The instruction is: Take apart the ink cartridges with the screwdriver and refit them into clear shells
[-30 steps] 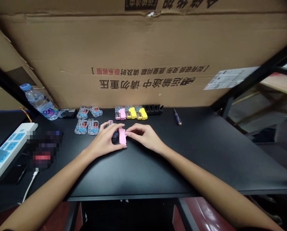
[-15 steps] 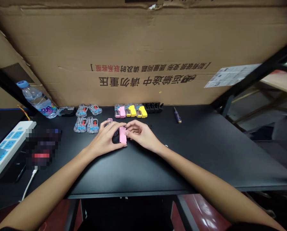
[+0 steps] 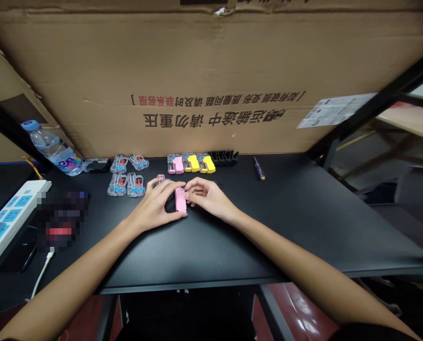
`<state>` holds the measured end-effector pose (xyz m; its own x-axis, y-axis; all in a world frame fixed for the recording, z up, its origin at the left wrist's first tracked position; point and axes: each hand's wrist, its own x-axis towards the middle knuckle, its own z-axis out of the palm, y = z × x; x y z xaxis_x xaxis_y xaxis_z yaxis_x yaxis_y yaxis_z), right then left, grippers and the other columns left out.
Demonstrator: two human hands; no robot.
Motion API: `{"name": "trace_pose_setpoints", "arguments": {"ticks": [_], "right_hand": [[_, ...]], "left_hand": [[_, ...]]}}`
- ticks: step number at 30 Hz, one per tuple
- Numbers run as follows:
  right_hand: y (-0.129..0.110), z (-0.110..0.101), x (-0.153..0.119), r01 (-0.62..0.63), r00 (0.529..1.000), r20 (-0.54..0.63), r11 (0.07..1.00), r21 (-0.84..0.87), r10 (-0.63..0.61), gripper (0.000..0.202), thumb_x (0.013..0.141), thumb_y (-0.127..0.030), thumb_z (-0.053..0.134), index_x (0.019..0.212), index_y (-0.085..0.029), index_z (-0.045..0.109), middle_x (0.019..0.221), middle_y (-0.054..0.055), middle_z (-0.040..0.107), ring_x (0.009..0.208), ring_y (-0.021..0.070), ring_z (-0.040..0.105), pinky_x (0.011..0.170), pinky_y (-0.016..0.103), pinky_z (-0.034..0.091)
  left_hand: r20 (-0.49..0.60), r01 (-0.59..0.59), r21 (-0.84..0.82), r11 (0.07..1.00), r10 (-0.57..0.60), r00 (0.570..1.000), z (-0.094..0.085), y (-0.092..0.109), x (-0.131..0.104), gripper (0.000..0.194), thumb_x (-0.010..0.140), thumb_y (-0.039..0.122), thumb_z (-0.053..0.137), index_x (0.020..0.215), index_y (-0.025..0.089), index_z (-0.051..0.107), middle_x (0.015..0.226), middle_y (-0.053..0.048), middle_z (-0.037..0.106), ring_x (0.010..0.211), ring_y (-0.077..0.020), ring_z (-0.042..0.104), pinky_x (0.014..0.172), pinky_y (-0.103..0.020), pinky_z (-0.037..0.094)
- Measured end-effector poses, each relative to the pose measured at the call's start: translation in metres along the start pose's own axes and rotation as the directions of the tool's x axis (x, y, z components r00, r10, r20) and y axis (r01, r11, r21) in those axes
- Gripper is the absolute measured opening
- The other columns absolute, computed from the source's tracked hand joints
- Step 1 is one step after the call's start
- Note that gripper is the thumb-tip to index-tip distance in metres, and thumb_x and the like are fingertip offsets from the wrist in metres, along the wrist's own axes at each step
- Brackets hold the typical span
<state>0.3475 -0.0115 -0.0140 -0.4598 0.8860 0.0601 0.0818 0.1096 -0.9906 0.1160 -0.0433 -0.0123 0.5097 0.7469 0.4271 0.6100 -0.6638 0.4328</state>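
Note:
A small pink part (image 3: 180, 201) lies on the black table between my hands. My left hand (image 3: 158, 202) is curved round its left side, fingertips at its top edge and thumb at its lower end, gripping it. My right hand (image 3: 206, 196) has its fingers curled, with the thumb and fingertips pressed at the part's upper right edge. Just behind my left fingers another pink-and-clear piece (image 3: 161, 177) shows in part. Farther back stand clear cases with a pink part (image 3: 178, 165) and yellow parts (image 3: 192, 163) on them.
Several clear cases with red pieces (image 3: 136, 184) lie at the back left, beside a water bottle (image 3: 57, 150). Black parts (image 3: 225, 157) and a screwdriver (image 3: 259, 169) lie near the cardboard (image 3: 211, 57). A white power strip (image 3: 16, 215) is at the left.
The whole view has shifted slightly. My hands and the pink part between them keep nearly the same position.

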Motion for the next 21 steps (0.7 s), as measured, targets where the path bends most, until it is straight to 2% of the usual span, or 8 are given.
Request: {"name": "trace_pose_setpoints", "arguments": {"ticks": [3,6,10,13,15,19,21], "right_hand": [[-0.001,-0.007,-0.003,0.194,0.981,0.054,0.961,-0.196,-0.187,0.016,0.098,-0.032,0.067,0.108,-0.022,0.075,0.112,0.008,0.075,0.095,0.0212,0.071,0.087,0.039,0.061],[-0.007,-0.01,-0.007,0.361,0.932,0.151,0.865,-0.348,-0.329,0.029,0.099,-0.023,0.062,0.124,-0.026,0.075,0.136,0.011,0.068,0.109,0.024,0.07,0.095,0.043,0.061],[-0.016,-0.008,-0.01,0.458,0.888,0.207,0.758,-0.464,-0.41,0.029,0.102,-0.029,0.065,0.13,-0.027,0.073,0.127,0.012,0.073,0.118,0.0284,0.068,0.102,0.048,0.058],[-0.016,-0.008,-0.01,0.432,0.899,0.177,0.747,-0.506,-0.401,0.025,0.101,-0.032,0.069,0.124,-0.025,0.075,0.113,0.01,0.078,0.108,0.0278,0.07,0.098,0.046,0.058],[-0.013,-0.01,-0.009,0.374,0.923,0.124,0.772,-0.514,-0.364,0.027,0.099,-0.033,0.071,0.125,-0.024,0.074,0.108,0.009,0.079,0.101,0.0261,0.073,0.094,0.043,0.059],[-0.006,-0.011,-0.008,0.259,0.966,0.105,0.855,-0.45,-0.237,0.04,0.102,-0.034,0.067,0.14,-0.024,0.066,0.101,0.005,0.082,0.091,0.0224,0.078,0.089,0.037,0.06],[-0.004,-0.011,-0.008,0.241,0.97,0.13,0.855,-0.459,-0.203,0.043,0.103,-0.035,0.065,0.145,-0.024,0.063,0.1,0.004,0.083,0.093,0.0228,0.079,0.09,0.038,0.06]], "left_hand": [[-0.038,0.074,-0.059,0.996,-0.076,0.996,-0.002,0.003,0.001,0.069,0.087,0.05,0.084,0.145,0.029,0.054,0.139,-0.008,0.072,0.136,-0.032,0.062,0.125,-0.054,0.032],[-0.066,0.151,-0.18,0.972,-0.165,0.984,-0.003,0.004,0.003,0.063,0.089,0.051,0.081,0.142,0.027,0.056,0.127,-0.008,0.076,0.124,-0.0303,0.069,0.12,-0.054,0.039],[-0.019,0.196,-0.321,0.927,-0.213,0.977,-0.005,0.004,0.003,0.049,0.101,0.052,0.067,0.141,0.026,0.056,0.119,-0.007,0.078,0.115,-0.0268,0.072,0.114,-0.05,0.046],[-0.022,0.201,-0.252,0.947,-0.214,0.977,-0.007,0.003,0.002,0.039,0.109,0.05,0.053,0.139,0.027,0.06,0.124,-0.006,0.078,0.123,-0.0271,0.069,0.115,-0.049,0.044],[-0.037,0.173,-0.161,0.972,-0.182,0.983,-0.008,0.002,0.002,0.04,0.107,0.049,0.057,0.14,0.027,0.059,0.135,-0.007,0.074,0.131,-0.0285,0.064,0.118,-0.049,0.041],[0.0,0.055,-0.008,0.998,-0.055,0.999,-0.004,0.0,0.001,0.062,0.096,0.05,0.075,0.148,0.028,0.051,0.15,-0.009,0.065,0.145,-0.032,0.054,0.126,-0.052,0.029],[0.055,0.023,0.025,0.999,-0.024,0.998,-0.002,-0.001,0.001,0.069,0.094,0.049,0.076,0.153,0.029,0.047,0.152,-0.01,0.064,0.145,-0.0324,0.055,0.128,-0.054,0.025]]}}
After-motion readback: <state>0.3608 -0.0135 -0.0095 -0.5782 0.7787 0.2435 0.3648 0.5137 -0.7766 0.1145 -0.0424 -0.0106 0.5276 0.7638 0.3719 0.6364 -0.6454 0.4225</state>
